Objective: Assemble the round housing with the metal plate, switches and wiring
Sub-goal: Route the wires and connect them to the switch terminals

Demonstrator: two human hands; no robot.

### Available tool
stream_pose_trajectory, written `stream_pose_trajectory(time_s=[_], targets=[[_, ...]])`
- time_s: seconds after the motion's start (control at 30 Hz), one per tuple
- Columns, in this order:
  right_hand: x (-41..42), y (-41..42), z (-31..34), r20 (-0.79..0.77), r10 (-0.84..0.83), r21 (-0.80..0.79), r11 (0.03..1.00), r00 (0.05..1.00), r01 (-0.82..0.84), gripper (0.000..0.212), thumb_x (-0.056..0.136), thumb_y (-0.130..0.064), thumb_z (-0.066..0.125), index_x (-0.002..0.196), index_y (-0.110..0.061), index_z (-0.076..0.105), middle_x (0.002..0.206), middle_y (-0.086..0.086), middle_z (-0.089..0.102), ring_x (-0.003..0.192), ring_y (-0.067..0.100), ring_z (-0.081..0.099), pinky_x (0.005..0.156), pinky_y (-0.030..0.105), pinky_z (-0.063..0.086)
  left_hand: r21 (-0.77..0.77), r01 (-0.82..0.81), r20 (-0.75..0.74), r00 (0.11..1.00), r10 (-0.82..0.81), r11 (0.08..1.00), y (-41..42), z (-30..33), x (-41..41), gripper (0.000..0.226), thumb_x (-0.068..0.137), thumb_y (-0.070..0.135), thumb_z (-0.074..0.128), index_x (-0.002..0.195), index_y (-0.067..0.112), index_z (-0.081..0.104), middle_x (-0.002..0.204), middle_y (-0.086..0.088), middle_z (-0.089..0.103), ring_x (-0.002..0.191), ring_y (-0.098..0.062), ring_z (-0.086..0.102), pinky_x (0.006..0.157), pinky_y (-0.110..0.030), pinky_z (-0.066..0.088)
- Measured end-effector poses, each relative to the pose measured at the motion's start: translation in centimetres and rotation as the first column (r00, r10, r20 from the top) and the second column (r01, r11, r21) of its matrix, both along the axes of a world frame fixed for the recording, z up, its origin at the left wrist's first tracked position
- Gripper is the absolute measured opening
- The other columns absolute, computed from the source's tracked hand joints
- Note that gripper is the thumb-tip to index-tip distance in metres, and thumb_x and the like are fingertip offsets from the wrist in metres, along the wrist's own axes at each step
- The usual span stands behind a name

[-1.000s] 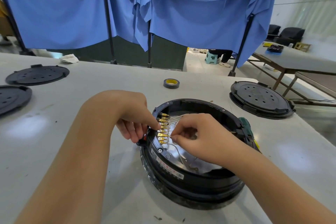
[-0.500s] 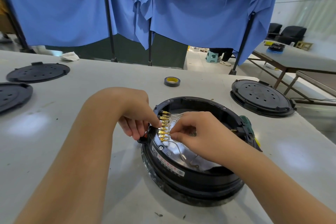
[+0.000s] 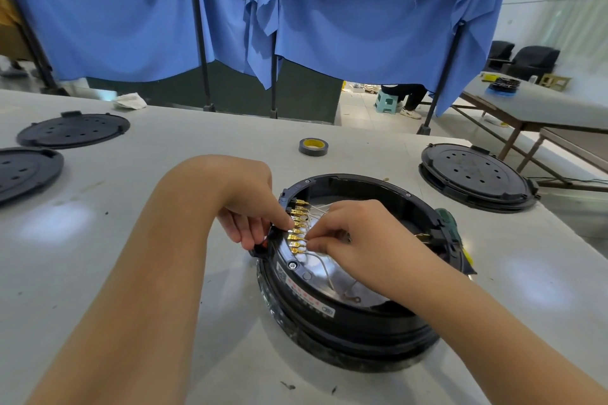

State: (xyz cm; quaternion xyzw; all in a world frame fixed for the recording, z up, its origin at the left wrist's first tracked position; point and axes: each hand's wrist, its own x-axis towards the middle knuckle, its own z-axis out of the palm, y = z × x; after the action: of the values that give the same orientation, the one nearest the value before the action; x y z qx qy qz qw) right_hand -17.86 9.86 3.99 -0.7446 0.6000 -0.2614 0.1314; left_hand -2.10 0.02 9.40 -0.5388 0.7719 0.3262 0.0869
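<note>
The round black housing sits on the white table, open side up. Inside it lies a shiny metal plate, and along its left inner wall runs a row of brass terminals with thin white wires trailing over the plate to a ring lug near the front.

The left hand rests on the housing's left rim, its forefinger pointing down against the terminal row while the other fingers curl over the outside of the rim by a black tab. The right hand reaches in from the other side, thumb and forefinger pinched together on a wire end just beside the lower terminals, directly opposite the left fingertip. The two hands nearly meet over the row.

Against the frame half a second earlier, both hands hold the same places and the same grip; only the view has drifted slightly.

Beyond the fingers, a roll of tape lies on the table. Well to the right is a black perforated lid; two more black lids lie far to the left. A green-handled tool pokes out behind the housing's right edge. Blue curtains hang at the back.
</note>
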Motion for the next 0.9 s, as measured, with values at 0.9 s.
stream_pose_trajectory(time_s=[0.9], targets=[[-3.0, -0.4, 1.3, 0.132, -0.121, -0.019, 0.992, 0.984, 0.124, 0.009, 0.087, -0.029, 0.066, 0.090, -0.027, 0.075, 0.082, -0.016, 0.070, 0.081, -0.003, 0.063, 0.080, 0.023, 0.054, -0.501, -0.068, -0.217, 0.975, -0.049, 0.863, -0.7, -1.0, -1.6, 0.028, 0.088, 0.048, 0.061, 0.097, 0.021, 0.062, 0.095, 0.004, 0.063, 0.085, -0.011, 0.061, 0.069, -0.027, 0.045]])
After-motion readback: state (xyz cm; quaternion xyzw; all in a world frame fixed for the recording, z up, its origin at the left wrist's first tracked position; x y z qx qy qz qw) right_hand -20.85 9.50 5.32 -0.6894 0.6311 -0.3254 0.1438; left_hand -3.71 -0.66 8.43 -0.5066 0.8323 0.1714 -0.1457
